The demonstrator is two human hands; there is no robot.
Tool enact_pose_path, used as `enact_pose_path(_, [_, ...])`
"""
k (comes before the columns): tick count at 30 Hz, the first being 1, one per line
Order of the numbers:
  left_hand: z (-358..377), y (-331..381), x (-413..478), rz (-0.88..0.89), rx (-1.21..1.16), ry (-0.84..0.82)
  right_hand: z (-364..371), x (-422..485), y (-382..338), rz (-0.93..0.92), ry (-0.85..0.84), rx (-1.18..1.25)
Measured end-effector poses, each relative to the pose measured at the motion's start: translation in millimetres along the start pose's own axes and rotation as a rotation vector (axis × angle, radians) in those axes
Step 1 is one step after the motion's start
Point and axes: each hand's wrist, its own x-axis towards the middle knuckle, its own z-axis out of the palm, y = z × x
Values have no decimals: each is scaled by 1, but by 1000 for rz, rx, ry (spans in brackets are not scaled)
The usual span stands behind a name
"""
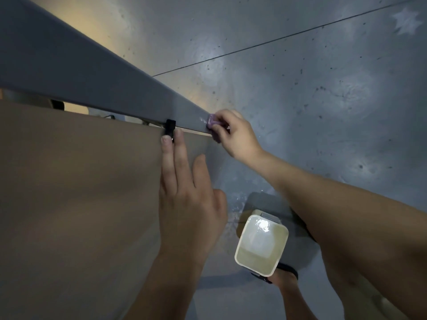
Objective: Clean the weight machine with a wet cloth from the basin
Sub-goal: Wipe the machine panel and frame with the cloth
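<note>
A grey beam of the weight machine (97,72) runs diagonally from upper left down to the middle. At its lower end my right hand (233,137) grips a small purple cloth (213,121) and presses it against the beam. My left hand (187,192) lies flat with straight fingers on the machine's tan panel (76,192), fingertips by a small black clip (169,129) at the beam's lower edge. A white basin (261,244) with water stands on the floor below my right forearm.
The grey concrete floor (323,88) fills the right side, wet around the basin. My foot in a dark sandal (284,276) is just below the basin. A thin dark seam (277,40) crosses the floor at the top.
</note>
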Motion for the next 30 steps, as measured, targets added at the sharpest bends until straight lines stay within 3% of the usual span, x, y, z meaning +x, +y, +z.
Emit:
enact_pose_path(2, [4, -2, 1, 4, 15, -2, 3, -4, -3, 17, 10, 15])
enact_pose_path(6, [11, -2, 4, 2, 35, -2, 7, -16, -18, -283, 29, 126])
enact_pose_path(7, [11, -2, 4, 5, 33, -2, 11, -15, -9, -273, 40, 104])
enact_pose_path(11, [13, -6, 3, 23, 70, -23, 24, -5, 22, 56, 117, 69])
enact_pose_path(13, [16, -8, 2, 25, 75, -26, 25, -11, 11, -5, 125, 138])
enact_pose_path(16, [21, -8, 4, 24, 99, -35, 27, -21, 9, -258, 104, 151])
enact_pose_path(21, [23, -6, 4, 11, 138, -57, 38, -9, 51, 67, 139, 28])
enact_pose_path(26, [27, 0, 0, -18, 62, 23, 38, -22, 34, -194, 96, 181])
enact_pose_path(30, [37, 2, -11, 19, -40, 31, 50, 3, 89, 225, 95, 156])
